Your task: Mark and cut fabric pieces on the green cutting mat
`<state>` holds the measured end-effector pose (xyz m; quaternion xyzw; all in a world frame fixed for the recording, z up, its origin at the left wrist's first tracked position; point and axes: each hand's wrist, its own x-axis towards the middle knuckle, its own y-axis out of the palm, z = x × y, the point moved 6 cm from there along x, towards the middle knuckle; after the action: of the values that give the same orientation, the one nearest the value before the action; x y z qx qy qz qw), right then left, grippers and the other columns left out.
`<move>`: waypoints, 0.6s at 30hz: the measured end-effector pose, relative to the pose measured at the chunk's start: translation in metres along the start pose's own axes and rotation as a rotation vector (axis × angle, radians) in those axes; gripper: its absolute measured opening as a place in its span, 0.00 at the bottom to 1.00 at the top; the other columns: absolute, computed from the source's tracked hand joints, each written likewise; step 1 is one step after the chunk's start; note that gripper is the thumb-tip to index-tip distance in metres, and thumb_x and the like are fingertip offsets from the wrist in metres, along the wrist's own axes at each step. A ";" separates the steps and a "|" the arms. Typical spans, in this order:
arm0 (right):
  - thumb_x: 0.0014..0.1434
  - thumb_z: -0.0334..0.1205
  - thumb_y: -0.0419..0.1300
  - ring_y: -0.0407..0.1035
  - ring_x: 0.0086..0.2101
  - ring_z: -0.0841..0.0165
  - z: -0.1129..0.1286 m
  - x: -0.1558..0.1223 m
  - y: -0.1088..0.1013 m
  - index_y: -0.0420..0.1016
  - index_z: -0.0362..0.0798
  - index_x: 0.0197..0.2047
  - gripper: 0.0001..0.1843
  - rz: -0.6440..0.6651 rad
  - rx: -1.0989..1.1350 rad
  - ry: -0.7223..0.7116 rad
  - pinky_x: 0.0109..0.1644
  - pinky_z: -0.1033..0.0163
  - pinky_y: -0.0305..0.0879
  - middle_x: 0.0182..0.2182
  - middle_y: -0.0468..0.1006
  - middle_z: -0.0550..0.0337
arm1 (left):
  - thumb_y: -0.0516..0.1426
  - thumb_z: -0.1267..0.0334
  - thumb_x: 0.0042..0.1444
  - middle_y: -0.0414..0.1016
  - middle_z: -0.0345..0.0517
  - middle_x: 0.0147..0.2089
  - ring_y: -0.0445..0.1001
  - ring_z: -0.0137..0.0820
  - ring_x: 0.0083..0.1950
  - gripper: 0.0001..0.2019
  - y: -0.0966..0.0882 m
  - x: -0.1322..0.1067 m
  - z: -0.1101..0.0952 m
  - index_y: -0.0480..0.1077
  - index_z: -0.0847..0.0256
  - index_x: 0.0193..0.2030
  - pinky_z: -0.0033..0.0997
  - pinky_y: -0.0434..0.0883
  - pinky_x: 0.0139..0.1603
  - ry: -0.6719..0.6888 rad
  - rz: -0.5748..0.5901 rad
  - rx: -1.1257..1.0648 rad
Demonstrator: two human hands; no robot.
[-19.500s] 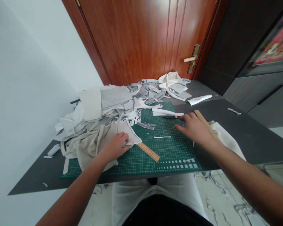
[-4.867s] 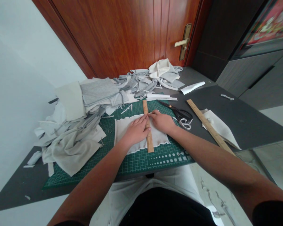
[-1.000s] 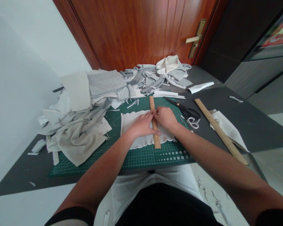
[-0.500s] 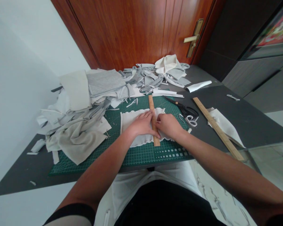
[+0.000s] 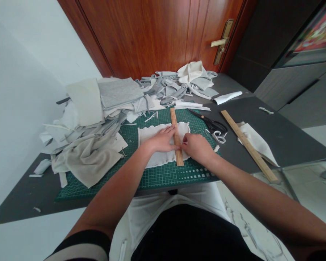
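Wooden ruler (image 5: pixel 177 137), long axis pointing away, slightly left — left grip (image 5: pixel 163 141) spread flat atop, right grip (image 5: pixel 197 148) bunched alongside

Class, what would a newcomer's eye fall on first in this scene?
Probably the reddish door behind the table, then the heap of grey and white scraps before it. Nearer, on the green mat, the left hand rests on the short ruler across pale cloth, with the right hand by its right edge.

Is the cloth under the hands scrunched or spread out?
Spread out. The pale cloth lies flat on the green mat, showing either side of the ruler; whether it's doubled, I can't tell.
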<state>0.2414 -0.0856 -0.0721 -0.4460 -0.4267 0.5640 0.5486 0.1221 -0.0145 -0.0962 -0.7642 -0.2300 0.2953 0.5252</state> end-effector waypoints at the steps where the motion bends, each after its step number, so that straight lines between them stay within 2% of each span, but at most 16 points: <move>1: 0.66 0.41 0.56 0.79 0.44 0.55 -0.001 -0.001 0.000 0.80 0.43 0.47 0.15 -0.008 -0.003 0.017 0.46 0.58 0.69 0.42 0.84 0.44 | 0.54 0.45 0.64 0.40 0.59 0.81 0.40 0.42 0.81 0.43 -0.001 0.000 0.000 0.46 0.70 0.77 0.39 0.44 0.79 -0.013 -0.007 -0.006; 3: 0.68 0.43 0.54 0.79 0.44 0.54 -0.001 -0.003 0.001 0.80 0.43 0.47 0.16 -0.028 -0.015 0.039 0.45 0.57 0.69 0.42 0.84 0.43 | 0.51 0.51 0.67 0.45 0.58 0.80 0.43 0.40 0.81 0.37 -0.005 -0.001 -0.001 0.48 0.69 0.77 0.39 0.46 0.79 -0.033 -0.049 -0.004; 5: 0.68 0.42 0.54 0.80 0.43 0.53 0.001 -0.004 0.002 0.79 0.43 0.47 0.16 -0.046 -0.021 0.048 0.45 0.57 0.69 0.42 0.84 0.43 | 0.52 0.56 0.67 0.48 0.54 0.80 0.46 0.39 0.80 0.34 -0.008 -0.002 -0.006 0.51 0.64 0.76 0.38 0.48 0.78 -0.020 -0.092 0.014; 9: 0.68 0.40 0.54 0.79 0.44 0.55 0.006 -0.002 0.003 0.78 0.42 0.50 0.16 -0.068 -0.004 0.018 0.46 0.59 0.69 0.43 0.84 0.44 | 0.54 0.61 0.65 0.49 0.48 0.80 0.48 0.43 0.80 0.27 -0.010 -0.007 -0.014 0.62 0.54 0.72 0.43 0.53 0.77 0.013 -0.096 0.066; 13: 0.69 0.37 0.52 0.79 0.44 0.57 0.010 -0.001 0.002 0.78 0.41 0.51 0.16 -0.071 0.023 -0.011 0.47 0.60 0.69 0.44 0.84 0.45 | 0.57 0.62 0.62 0.50 0.52 0.80 0.49 0.47 0.79 0.30 -0.012 -0.009 -0.017 0.62 0.55 0.72 0.46 0.55 0.76 -0.002 -0.085 0.091; 18: 0.68 0.36 0.53 0.79 0.44 0.57 0.012 -0.010 0.001 0.79 0.40 0.47 0.15 -0.034 0.024 -0.025 0.47 0.60 0.68 0.43 0.84 0.44 | 0.56 0.67 0.61 0.49 0.50 0.80 0.50 0.44 0.79 0.31 -0.012 -0.008 -0.018 0.64 0.53 0.72 0.43 0.56 0.76 -0.017 -0.078 0.068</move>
<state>0.2291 -0.0955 -0.0701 -0.4250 -0.4342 0.5651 0.5582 0.1283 -0.0279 -0.0780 -0.7338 -0.2542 0.2887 0.5600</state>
